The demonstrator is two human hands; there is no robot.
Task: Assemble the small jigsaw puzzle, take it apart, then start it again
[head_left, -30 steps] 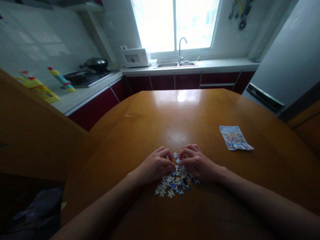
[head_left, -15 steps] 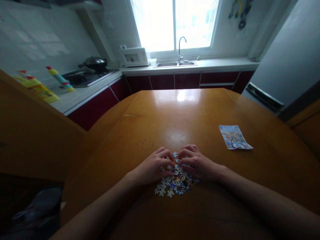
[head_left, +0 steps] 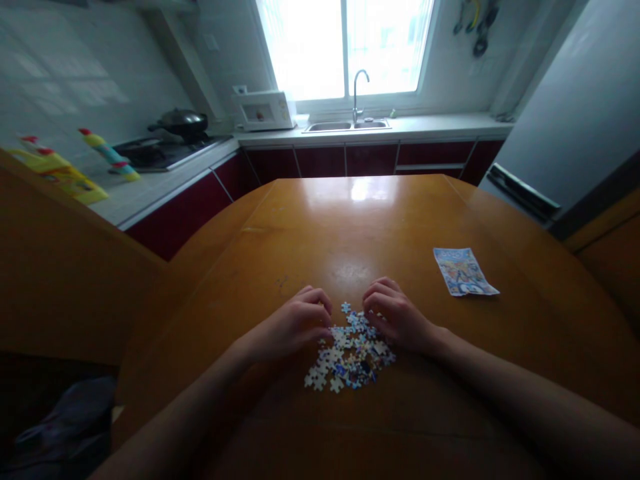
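Note:
A loose heap of jigsaw pieces, some pale and some coloured, lies on the wooden table between my two hands. At the heap's left edge is my left hand, fingers loosely bent and thumb apart, with nothing visible in it. My right hand rests at the upper right of the heap, its curved fingers apart over the outer pieces; no held piece shows. A single light-blue puzzle piece lies at the top of the heap, between the hands.
A printed picture sheet lies flat on the right of the table. Beyond the table's far edge are a counter with a sink, a microwave and a stove with a wok. Yellow bottles stand at the left.
My hands have moved apart, the left one drawing outward to the left and the right one slightly up and away. More pieces show between them. The view has shifted slightly.

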